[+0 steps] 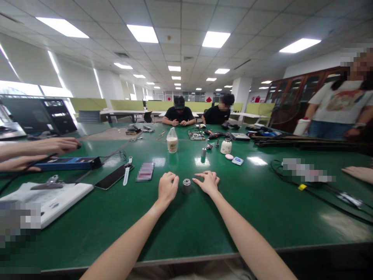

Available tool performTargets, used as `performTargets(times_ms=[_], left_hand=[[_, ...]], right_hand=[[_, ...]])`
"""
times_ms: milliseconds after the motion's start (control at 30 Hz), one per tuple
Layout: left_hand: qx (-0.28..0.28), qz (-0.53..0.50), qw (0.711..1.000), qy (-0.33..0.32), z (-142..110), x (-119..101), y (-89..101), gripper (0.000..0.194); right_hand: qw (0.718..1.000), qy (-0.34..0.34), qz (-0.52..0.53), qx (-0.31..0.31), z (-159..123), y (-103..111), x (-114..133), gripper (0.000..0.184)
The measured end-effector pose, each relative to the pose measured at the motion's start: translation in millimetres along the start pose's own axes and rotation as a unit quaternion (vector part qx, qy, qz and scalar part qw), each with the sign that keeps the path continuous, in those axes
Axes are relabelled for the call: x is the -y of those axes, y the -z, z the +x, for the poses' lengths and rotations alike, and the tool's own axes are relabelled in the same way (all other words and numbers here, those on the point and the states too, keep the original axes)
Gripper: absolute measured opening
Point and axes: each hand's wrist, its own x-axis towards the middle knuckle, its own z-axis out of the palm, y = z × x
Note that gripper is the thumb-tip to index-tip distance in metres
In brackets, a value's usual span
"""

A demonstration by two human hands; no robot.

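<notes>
A small grey metal cylinder (187, 186) with a ringed top stands upright on the green table, between my two hands. Just left of it rests my left hand (168, 187), its fingers curled in with no object showing in them. On the other side, my right hand (208, 182) has thumb and forefinger apart, facing the cylinder and holding nothing. Neither hand appears to grip the cylinder. Farther off, a similar metal cylinder (203, 152) stands upright, with small metal parts (209, 146) behind it.
A bagged cup (172, 142), white jar (226, 146), phone (112, 177), watch (127, 171) and clipboard (65, 200) lie around. Another person's hands (43, 149) are above a blue box (68, 163) at left. Cables (317, 190) and another hand (358, 173) are at right.
</notes>
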Motion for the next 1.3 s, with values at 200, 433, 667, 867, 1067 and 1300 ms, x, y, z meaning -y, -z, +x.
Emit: performTargets(times_ms=[200,433,667,867,1067,1300], left_hand=[[0.006,-0.022,0.999,0.032,0.6,-2.4,2.1,0.035],[0.0,-0.047,0.999,0.024,-1.2,-3.2,0.1,0.032],[0.015,-0.036,0.999,0.001,-2.7,-7.7,-0.6,0.039],[0.022,-0.048,0.999,-0.001,-3.3,-8.7,0.6,0.04],[0.022,-0.06,0.998,0.0,-2.5,-11.1,0.3,0.029],[0.061,-0.091,0.993,-0.035,-3.7,-14.9,0.6,0.016]], right_hand=[[1.0,-0.013,0.002,0.016,0.0,5.1,4.8,0.015],[0.991,0.056,0.119,-0.01,-4.1,18.6,28.7,0.021],[0.978,0.158,0.136,0.025,-18.1,27.1,50.9,0.015],[0.981,0.156,0.108,0.049,-20.1,24.1,48.7,0.014],[0.981,0.121,0.149,-0.002,-18.5,25.1,49.5,0.027],[0.971,0.099,0.211,-0.045,-14.6,26.7,43.0,0.043]])
